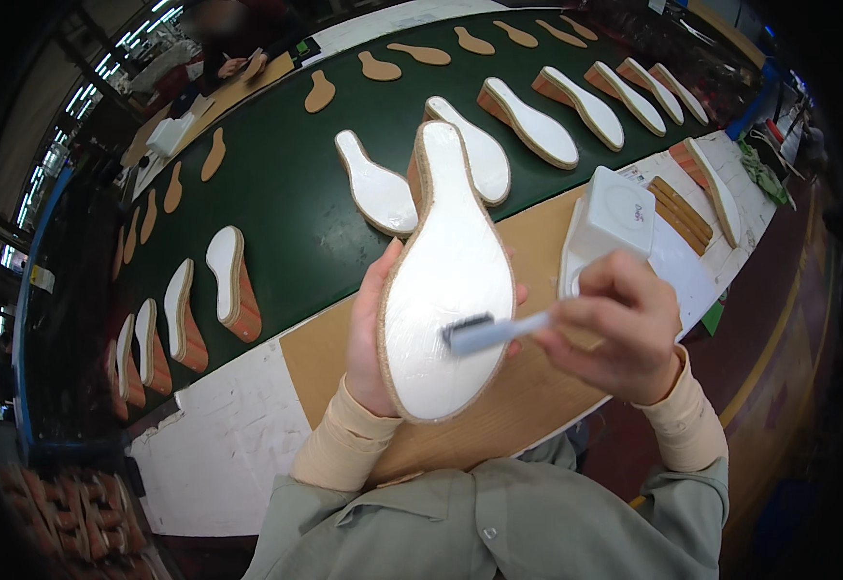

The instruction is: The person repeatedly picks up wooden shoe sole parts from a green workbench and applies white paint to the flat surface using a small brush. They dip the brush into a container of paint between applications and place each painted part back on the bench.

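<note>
My left hand (373, 333) is wrapped round a wedge shoe sole (441, 261), holding it up with its white face toward me and its narrow heel end pointing away. A woven tan edging runs round the rim of that sole. In my right hand (624, 329) is a brush (489, 333) with a pale handle, gripped between fingers and thumb. Its dark bristled head lies over the wide part of the white face, slightly blurred. Wet-looking streaks shine on the surface there. Just beyond my right hand stands a white plastic container (614, 217).
A green conveyor belt (276, 193) carries several white-faced wedge soles (532, 121) and tan insoles (380, 66). Brown cardboard (329, 358) covers the bench before me. Brown sticks (682, 215) and another wedge sole (716, 188) lie at right. Across the belt sits another person (238, 63). Stacked wedges (73, 512) fill the lower left.
</note>
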Motion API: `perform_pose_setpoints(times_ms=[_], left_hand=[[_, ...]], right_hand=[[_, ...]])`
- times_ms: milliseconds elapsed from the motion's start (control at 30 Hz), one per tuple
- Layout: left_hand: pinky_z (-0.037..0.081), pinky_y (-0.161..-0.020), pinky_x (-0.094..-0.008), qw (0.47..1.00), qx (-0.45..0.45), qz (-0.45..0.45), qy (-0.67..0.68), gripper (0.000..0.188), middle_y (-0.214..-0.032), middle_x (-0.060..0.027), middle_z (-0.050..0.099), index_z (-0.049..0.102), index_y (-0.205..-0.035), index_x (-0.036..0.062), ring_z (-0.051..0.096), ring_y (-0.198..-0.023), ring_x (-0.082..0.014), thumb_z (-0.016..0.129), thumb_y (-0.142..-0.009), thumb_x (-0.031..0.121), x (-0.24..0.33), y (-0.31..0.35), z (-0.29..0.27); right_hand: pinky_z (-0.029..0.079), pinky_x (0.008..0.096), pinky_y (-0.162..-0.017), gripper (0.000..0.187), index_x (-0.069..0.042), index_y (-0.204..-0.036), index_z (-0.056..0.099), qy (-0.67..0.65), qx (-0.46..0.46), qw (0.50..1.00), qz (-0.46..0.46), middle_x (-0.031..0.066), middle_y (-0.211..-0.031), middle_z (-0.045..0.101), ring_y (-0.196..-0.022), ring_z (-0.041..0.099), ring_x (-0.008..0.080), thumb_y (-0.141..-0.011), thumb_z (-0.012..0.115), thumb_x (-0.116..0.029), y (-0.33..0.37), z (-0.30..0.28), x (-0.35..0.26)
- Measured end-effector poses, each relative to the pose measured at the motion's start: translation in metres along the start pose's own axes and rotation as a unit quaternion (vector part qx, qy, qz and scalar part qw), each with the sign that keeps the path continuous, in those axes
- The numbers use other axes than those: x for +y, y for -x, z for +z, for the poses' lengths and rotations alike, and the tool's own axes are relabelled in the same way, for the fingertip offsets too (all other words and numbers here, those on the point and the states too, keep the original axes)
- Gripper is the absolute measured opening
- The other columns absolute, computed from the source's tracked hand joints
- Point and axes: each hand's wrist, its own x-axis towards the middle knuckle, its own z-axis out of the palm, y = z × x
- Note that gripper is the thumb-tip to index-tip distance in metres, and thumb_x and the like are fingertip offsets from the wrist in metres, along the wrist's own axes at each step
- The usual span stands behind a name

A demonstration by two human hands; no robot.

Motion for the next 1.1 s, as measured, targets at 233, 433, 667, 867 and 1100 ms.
perform_pose_setpoints(times_ms=[233,433,667,867,1100], left_hand=[[0.046,-0.099,-0.0664,0.998,-0.009,-0.059,0.025,0.068,-0.148,-0.019,0.043,0.032,-0.153,0.0105,0.047,-0.132,-0.0428,0.027,-0.102,0.055,0.0,0.006,-0.008],[0.046,-0.096,-0.0685,0.99,-0.004,-0.103,0.099,0.068,-0.151,-0.0221,0.038,0.03,-0.154,0.0119,0.048,-0.129,-0.0472,0.026,-0.102,0.057,-0.001,0.013,-0.006],[0.049,-0.089,-0.0692,0.983,-0.014,-0.163,0.088,0.069,-0.152,-0.0258,0.035,0.027,-0.155,0.0091,0.044,-0.129,-0.0526,0.025,-0.103,0.054,-0.005,0.018,-0.009],[0.045,-0.095,-0.0707,0.985,-0.044,-0.154,0.064,0.068,-0.153,-0.0268,0.033,0.025,-0.156,0.0085,0.041,-0.132,-0.0541,0.025,-0.103,0.052,0.003,0.019,-0.023],[0.054,-0.076,-0.0685,0.966,0.122,-0.181,0.142,0.072,-0.15,-0.0325,0.03,0.021,-0.157,0.015,0.05,-0.117,-0.0595,0.027,-0.1,0.059,0.0,0.03,-0.002]], right_hand=[[0.037,0.0268,-0.043,0.019,-0.014,-0.079,0.07,-0.016,-0.022,1.0,0.005,0.0004,-0.069,0.051,-0.05,0.049,0.0119,-0.069,0.085,-0.019,0.006,-0.007,-0.002],[0.036,0.0275,-0.042,0.019,-0.014,-0.077,0.068,-0.048,-0.065,0.996,-0.047,0.0,-0.067,0.049,-0.049,0.049,0.0116,-0.067,0.084,-0.017,0.014,-0.007,0.003],[0.038,0.0289,-0.045,0.02,-0.01,-0.079,0.067,-0.02,-0.004,0.999,0.046,0.0029,-0.073,0.05,-0.055,0.051,0.0142,-0.068,0.084,-0.012,0.014,-0.015,0.012],[0.038,0.0286,-0.045,0.021,-0.011,-0.077,0.067,-0.081,-0.12,0.989,-0.021,0.0026,-0.072,0.05,-0.053,0.052,0.0139,-0.067,0.084,-0.014,0.024,-0.024,-0.004],[0.038,0.0285,-0.045,0.021,-0.011,-0.077,0.067,-0.027,-0.037,0.999,0.013,0.0012,-0.073,0.051,-0.054,0.052,0.0146,-0.067,0.085,-0.014,0.018,-0.019,0.027]])
